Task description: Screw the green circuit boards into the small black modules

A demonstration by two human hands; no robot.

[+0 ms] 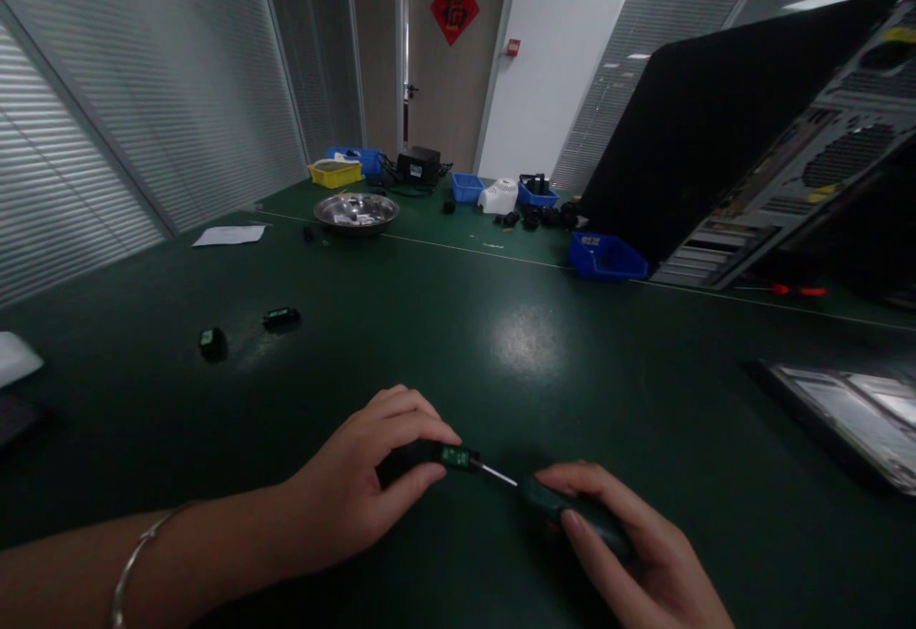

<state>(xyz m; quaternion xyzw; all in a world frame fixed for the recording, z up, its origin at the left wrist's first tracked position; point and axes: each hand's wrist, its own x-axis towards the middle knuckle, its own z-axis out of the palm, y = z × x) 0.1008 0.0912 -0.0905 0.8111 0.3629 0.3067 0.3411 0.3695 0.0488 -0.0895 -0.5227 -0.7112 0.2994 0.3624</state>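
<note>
Near the front of the dark green table [444,324], my left hand [379,467] grips a small black part [456,457] with a green face between thumb and fingers. My right hand [636,543] holds a dark green screwdriver [572,513] by its handle. The metal shaft points left and its tip meets the right end of the black part; how deep it sits cannot be seen. Two similar black pieces lie farther off at the left, one a block [213,344] and the other longer [281,318].
A metal bowl [356,216], white paper [229,236], a yellow bin [335,174] and a blue bin [468,188] stand farther back. At the right are a blue tray [607,258], a large computer case [716,114], a red-handled tool [798,291] and a flat framed panel [851,409].
</note>
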